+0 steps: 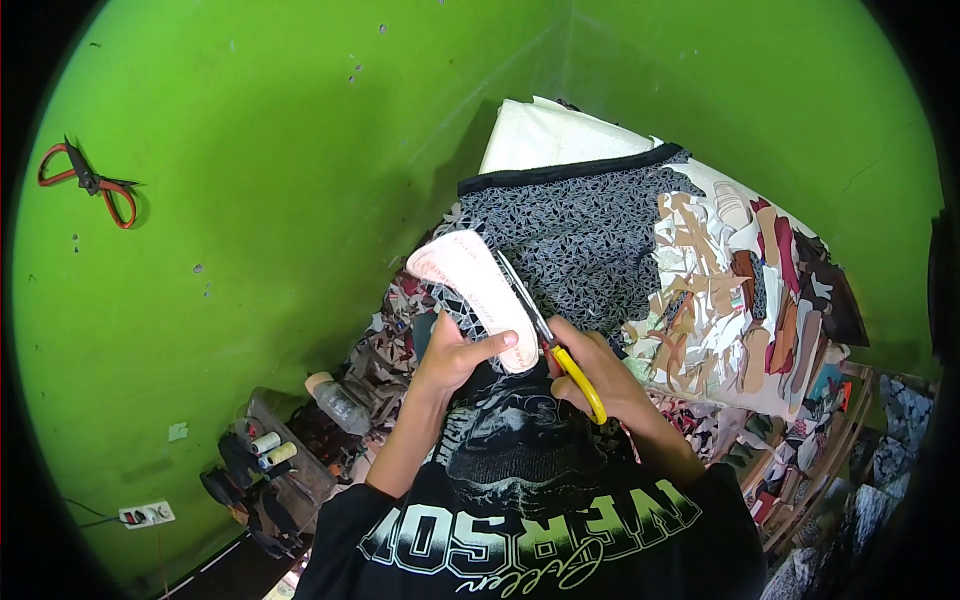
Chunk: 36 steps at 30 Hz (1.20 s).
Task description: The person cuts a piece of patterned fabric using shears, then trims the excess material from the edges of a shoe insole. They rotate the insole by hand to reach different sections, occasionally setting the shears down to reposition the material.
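Pale pink, the sole-shaped piece point(480, 295) sits in the left hand point(448, 358), grip closed on its near end, thumb on top! Over to the right hand point(590, 372): its grip is wrapped around yellow-handled scissors point(572, 376), blades alongside the piece, contact seemingly too fine to judge. Landmark, the black-and-white patterned cloth point(590, 225): piece at its near-left edge, scraps point(690, 300) to its right.

One table point(545, 140), white-topped, beyond the fingers point(494, 347). On it: one patterned cloth point(600, 215), black-edged, ahead of the fingers; assorted scraps point(690, 270), white and tan, ahead and right; sole-shaped pieces point(755, 360), tan, brown and grey, farther right.
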{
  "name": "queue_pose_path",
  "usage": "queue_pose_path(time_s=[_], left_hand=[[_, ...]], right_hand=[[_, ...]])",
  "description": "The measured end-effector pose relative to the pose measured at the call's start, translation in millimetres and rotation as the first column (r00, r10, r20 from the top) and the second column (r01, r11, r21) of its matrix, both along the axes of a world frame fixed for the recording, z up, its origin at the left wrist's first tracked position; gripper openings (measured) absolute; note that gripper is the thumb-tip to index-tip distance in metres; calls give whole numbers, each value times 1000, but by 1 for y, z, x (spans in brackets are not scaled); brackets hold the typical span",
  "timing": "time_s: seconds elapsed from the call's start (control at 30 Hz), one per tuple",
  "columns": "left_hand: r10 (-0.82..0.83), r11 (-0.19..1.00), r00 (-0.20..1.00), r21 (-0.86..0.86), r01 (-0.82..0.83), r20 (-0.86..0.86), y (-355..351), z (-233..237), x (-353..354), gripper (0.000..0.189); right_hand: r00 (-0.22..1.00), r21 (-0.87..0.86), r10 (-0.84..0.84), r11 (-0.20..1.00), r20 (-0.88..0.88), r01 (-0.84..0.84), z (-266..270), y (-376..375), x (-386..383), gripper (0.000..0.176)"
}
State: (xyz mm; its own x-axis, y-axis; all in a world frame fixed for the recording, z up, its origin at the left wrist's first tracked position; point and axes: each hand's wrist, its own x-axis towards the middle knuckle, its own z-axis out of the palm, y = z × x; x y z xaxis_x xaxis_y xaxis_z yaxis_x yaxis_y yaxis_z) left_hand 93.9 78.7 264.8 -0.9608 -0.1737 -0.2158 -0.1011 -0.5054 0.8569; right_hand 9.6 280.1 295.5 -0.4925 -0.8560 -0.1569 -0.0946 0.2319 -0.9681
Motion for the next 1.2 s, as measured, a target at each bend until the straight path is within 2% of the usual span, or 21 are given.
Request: queue_pose_path(time_s=[0.07, 0.17, 0.2, 0.27, 0.3, 0.4, 0.43, 0.47, 0.5, 0.6, 0.63, 0.73, 0.77, 0.93, 1.03, 1.13, 1.2], left_hand=[[6, 996, 1000, -90, -6, 3, -1, -10, 2, 57], [79, 997, 997, -11, -80, -26, 3, -4, 1, 56], [111, 994, 993, 25, -110, -29, 4, 0, 0, 55], [173, 985, 985, 35, -172, -29, 6, 6, -2, 52], [203, 979, 979, 41, -201, -27, 6, 8, -2, 50], [171, 985, 985, -26, -171, -20, 5, -8, 4, 50], [158, 985, 987, -72, -159, -15, 7, -12, 5, 50], [145, 982, 989, -118, -145, -10, 9, -16, 6, 50], [132, 978, 991, -165, -131, -5, 11, -18, 7, 50], [187, 977, 982, -107, -185, 0, 25, -13, 7, 53], [189, 976, 982, -106, -190, -11, 26, -11, 8, 48], [371, 928, 928, -10, -371, 21, 30, 6, 2, 31], [407, 913, 913, -48, -405, 36, 27, 1, 3, 28], [459, 885, 888, -91, -457, 12, 23, -4, 2, 35], [467, 875, 884, -133, -465, -15, 22, -3, 1, 37], [480, 867, 876, -125, -482, -48, 19, -4, 0, 39], [478, 866, 875, -129, -483, -74, 14, -3, 0, 40]], right_hand=[[1000, 11, 5, 1000, -11, -5, 3, 0, 0, 45], [1000, -23, 9, 1000, -9, -9, -5, 3, 0, 44], [986, -87, -38, 995, 160, 53, -10, 5, 3, 44], [868, -178, -89, 964, 488, 199, -27, 9, 12, 42], [829, -264, -22, 943, 559, 203, -36, 10, 10, 41], [731, -276, -122, 874, 672, 400, -47, 6, 16, 41], [713, -263, -194, 839, 674, 477, -40, 1, 20, 42], [669, -172, -311, 816, 675, 552, -27, -6, 21, 45], [689, -157, -366, 806, 626, 571, -24, -13, 20, 45], [754, -187, -471, 778, 457, 600, -33, -23, 20, 47], [774, -210, -495, 772, 395, 600, -36, -25, 20, 47], [770, -221, -496, 764, 401, 607, -29, -27, 24, 45], [779, -218, -493, 772, 387, 597, -27, -27, 25, 46], [809, -208, -493, 797, 320, 568, -22, -26, 28, 46], [808, -211, -486, 797, 333, 566, -23, -24, 30, 47], [822, -269, -410, 804, 395, 530, -23, -15, 28, 51], [903, -201, -314, 903, 293, 379, -25, 5, 20, 57]])
